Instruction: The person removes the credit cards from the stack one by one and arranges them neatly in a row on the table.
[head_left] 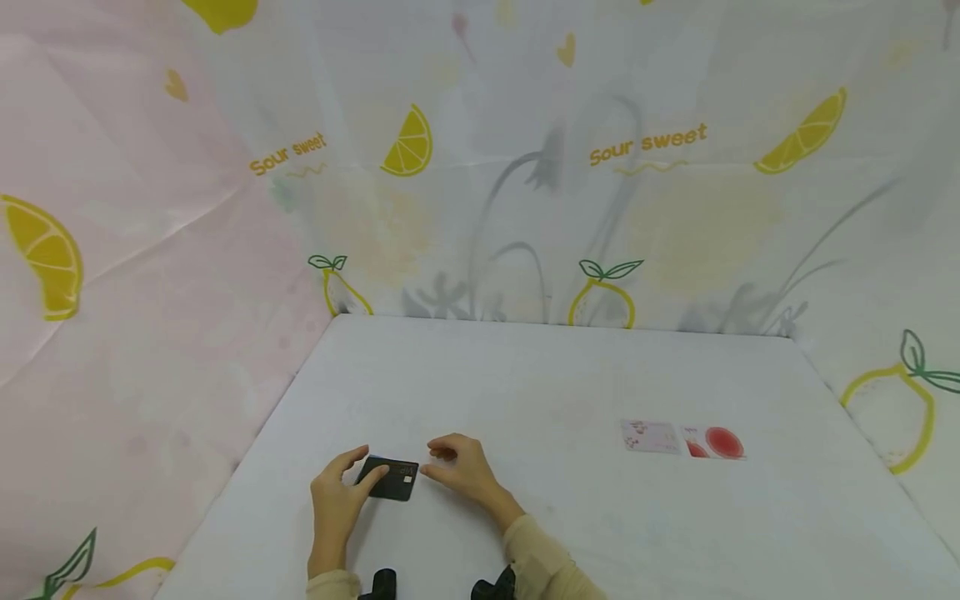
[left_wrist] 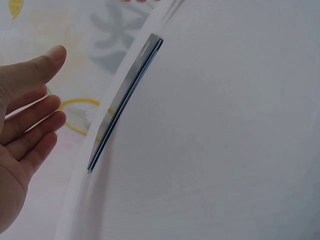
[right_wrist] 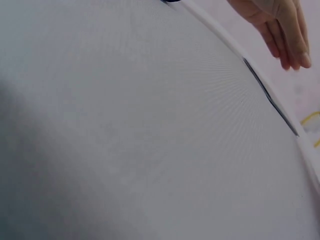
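A black card [head_left: 396,479] with a gold chip and "VIP" lettering lies on the white table. In the left wrist view it tops a small stack of cards [left_wrist: 125,100] with thin dark-blue edges. My left hand [head_left: 339,497] hovers at the stack's left, its thumb overlapping the black card in the head view. The left wrist view shows that left hand [left_wrist: 25,115] apart from the stack, thumb and fingers spread. Just right of the black card is my right hand [head_left: 467,471], fingers slightly bent and holding nothing; the right wrist view shows it [right_wrist: 280,27] above the table.
Farther right on the table [head_left: 555,400], a pale pink card [head_left: 649,437] and a white card with a red circle [head_left: 715,442] lie side by side. A lemon-patterned cloth [head_left: 480,208] hangs behind the table and along its sides.
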